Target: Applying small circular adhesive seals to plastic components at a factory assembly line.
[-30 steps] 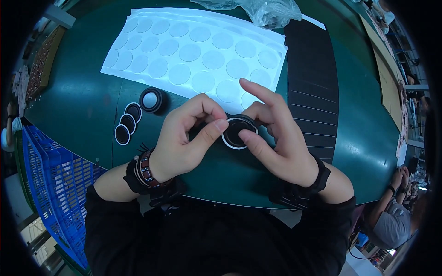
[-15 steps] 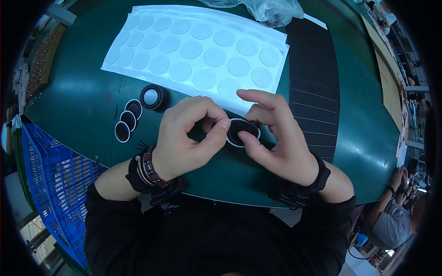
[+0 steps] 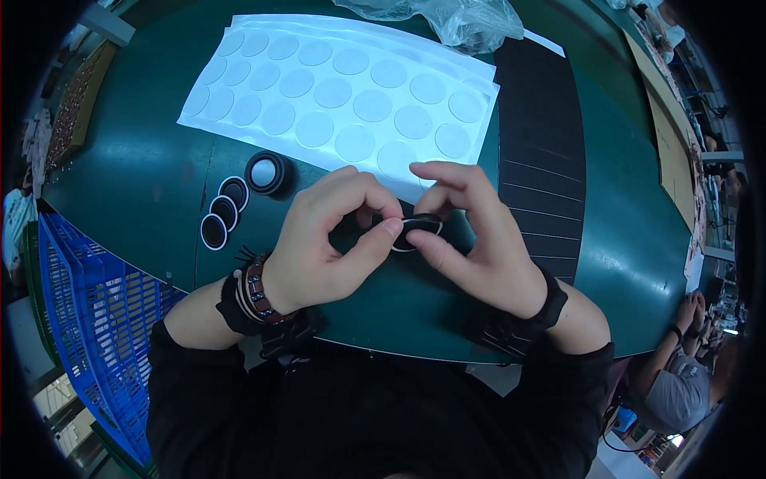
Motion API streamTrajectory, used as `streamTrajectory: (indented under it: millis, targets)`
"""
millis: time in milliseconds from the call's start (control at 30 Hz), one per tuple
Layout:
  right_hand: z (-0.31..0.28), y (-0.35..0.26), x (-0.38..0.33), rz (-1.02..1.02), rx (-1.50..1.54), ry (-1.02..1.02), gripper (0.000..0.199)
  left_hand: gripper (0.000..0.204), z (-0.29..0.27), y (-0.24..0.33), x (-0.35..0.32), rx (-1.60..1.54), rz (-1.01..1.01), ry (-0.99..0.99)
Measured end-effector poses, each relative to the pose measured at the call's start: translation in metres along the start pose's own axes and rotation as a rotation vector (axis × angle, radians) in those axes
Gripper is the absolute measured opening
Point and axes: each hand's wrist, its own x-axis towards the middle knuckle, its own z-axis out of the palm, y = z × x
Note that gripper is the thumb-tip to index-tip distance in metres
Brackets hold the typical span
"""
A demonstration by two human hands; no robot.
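Clearly pinched, thumb to forefinger, the left hand grips the left rim of a black disc, while the right hand clasps it from the other side, its thumb on the near part and its bent fingers behind. The disc is off the middle of the counter's near edge, tilted so that it shows as a narrow oval: dark all over its face, with a thin white line along the rim; the fingers hide part of it. Toward the counter's left edge, three white-rimmed discs lie in an overlapping slanted row, each black inside its pale ring, just beside a thicker round black piece with a grey centre. Beyond the hands, white sheets patterned with rows of pale circles reach toward the far edge, a black strip with fine light lines along their right side. A crumpled clear plastic bag rests at the far edge, and a blue crate stands off the near left corner.
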Motion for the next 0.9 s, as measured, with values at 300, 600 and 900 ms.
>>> streamTrajectory:
  millis: [300,600,900]
  targets:
    - [-0.004,-0.003,0.005,0.085,0.102,-0.006,0.011,0.004,-0.002,0.002,-0.003,-0.190,-0.215,-0.003]
    - [-0.007,-0.004,0.002,0.151,0.107,-0.050,0.011,0.007,0.001,-0.004,-0.002,-0.255,-0.182,-0.057]
    - [-0.020,0.003,0.003,0.092,0.125,-0.046,0.011,0.004,0.006,-0.005,0.006,-0.203,-0.174,-0.095]
